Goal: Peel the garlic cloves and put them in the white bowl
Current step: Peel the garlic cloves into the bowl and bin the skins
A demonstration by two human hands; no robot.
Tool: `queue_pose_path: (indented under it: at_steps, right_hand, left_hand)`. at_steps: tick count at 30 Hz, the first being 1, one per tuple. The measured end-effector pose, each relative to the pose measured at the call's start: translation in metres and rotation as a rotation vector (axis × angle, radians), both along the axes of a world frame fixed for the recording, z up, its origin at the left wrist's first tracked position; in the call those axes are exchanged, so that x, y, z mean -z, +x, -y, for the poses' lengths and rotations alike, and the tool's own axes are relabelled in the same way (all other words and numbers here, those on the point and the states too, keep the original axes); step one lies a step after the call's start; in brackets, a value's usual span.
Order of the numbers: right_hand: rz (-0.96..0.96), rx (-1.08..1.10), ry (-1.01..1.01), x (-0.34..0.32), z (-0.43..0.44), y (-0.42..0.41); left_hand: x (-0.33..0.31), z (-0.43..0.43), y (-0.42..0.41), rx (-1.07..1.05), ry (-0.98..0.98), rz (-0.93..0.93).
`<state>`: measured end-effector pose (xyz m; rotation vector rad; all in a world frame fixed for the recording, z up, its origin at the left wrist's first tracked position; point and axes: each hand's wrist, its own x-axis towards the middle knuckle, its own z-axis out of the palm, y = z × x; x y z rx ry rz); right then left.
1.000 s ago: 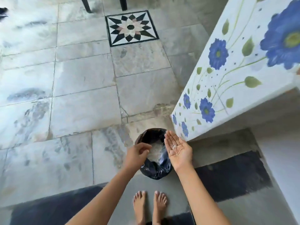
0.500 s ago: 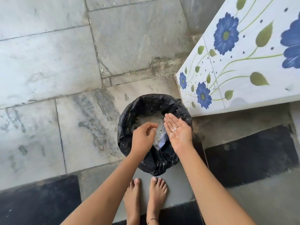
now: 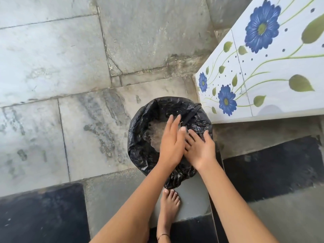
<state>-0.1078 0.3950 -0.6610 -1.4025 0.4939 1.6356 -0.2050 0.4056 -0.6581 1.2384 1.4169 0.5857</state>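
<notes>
Now left hand (image 3: 172, 146) overlaps right hand (image 3: 201, 152) above bin (image 3: 138, 151)

A round bin (image 3: 140, 146) lined with a crinkled black plastic bag stands on the floor (image 3: 52, 67), which is laid with large grey stone slabs, stained and worn along the joints. Pale scraps (image 3: 156, 132) lie inside the bag. Just right of the bin rises a white tiled surface (image 3: 271, 76) painted with blue flowers, green leaves and thin green stems. A dark mat (image 3: 40, 213) lies at the lower left, and another dark strip (image 3: 271, 172) lies to the right of the bin.
</notes>
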Motion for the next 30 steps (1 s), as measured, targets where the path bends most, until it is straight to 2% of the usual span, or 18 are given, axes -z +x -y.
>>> queue_pose_path:
  at_steps: [1,3,4,5,6,7,8,9,11,12,13,14,16,18,21,26,28,30]
  right_hand:
    - [-0.002,-0.018,0.004,-0.002,-0.004,0.000]
    - [0.068,-0.080,-0.002,-0.008,-0.012,-0.002]
    - [0.081,-0.112,-0.007,-0.011,-0.012,-0.002]
    - [0.044,-0.095,0.001,-0.013,-0.011,-0.003]
    - [0.052,-0.070,0.001,-0.012,-0.009,-0.002]
    - [0.074,-0.035,0.012,-0.010,-0.005,0.002]
    - [0.098,-0.012,0.031,-0.008,-0.003,0.005]
    - [0.115,0.001,0.034,-0.007,-0.002,0.008]
    - [0.054,-0.016,0.024,-0.005,-0.006,0.008]
    - [0.043,-0.051,0.020,-0.007,-0.008,0.005]
    - [0.043,-0.082,0.024,-0.011,-0.010,0.002]
    - [0.061,-0.112,0.020,-0.015,-0.010,-0.001]
    - [0.056,-0.106,0.084,-0.028,-0.008,-0.003]
    - [0.098,-0.163,0.152,-0.045,-0.005,-0.002]
    - [0.340,-0.374,0.118,-0.073,0.000,-0.006]
    - [1.038,-1.029,0.190,-0.160,0.033,-0.006]
    - [1.225,-1.132,0.216,-0.220,0.053,-0.006]
    - [1.367,-1.131,0.245,-0.288,0.078,-0.007]
  left_hand:
    - [-0.011,0.001,0.004,0.084,0.143,0.120]
    - [0.005,0.020,0.003,0.376,0.269,0.118]
    - [0.020,0.023,-0.006,0.467,0.207,0.016]
    - [0.037,0.018,-0.013,0.444,0.050,-0.152]
    - [0.047,0.008,-0.019,0.322,-0.158,-0.335]
    - [0.045,0.002,-0.019,0.197,-0.270,-0.436]
    - [0.037,-0.003,-0.016,0.092,-0.194,-0.388]
    - [0.022,-0.006,-0.010,0.074,-0.037,-0.223]
    - [-0.005,0.003,0.003,0.256,0.165,0.104]
    - [-0.004,0.015,0.003,0.368,0.174,0.148]
    - [0.003,0.023,-0.003,0.446,0.129,0.090]
    - [0.018,0.024,-0.012,0.439,0.068,-0.060]
    - [0.035,0.013,-0.029,0.284,-0.175,-0.415]
    - [0.024,0.007,-0.035,0.142,-0.198,-0.369]
    - [-0.027,0.003,-0.035,0.112,-0.141,-0.239]
    - [-0.153,0.008,-0.047,0.098,-0.043,-0.273]
    - [-0.224,0.014,-0.054,0.176,0.049,-0.313]
    - [-0.295,0.027,-0.057,0.255,0.154,-0.340]
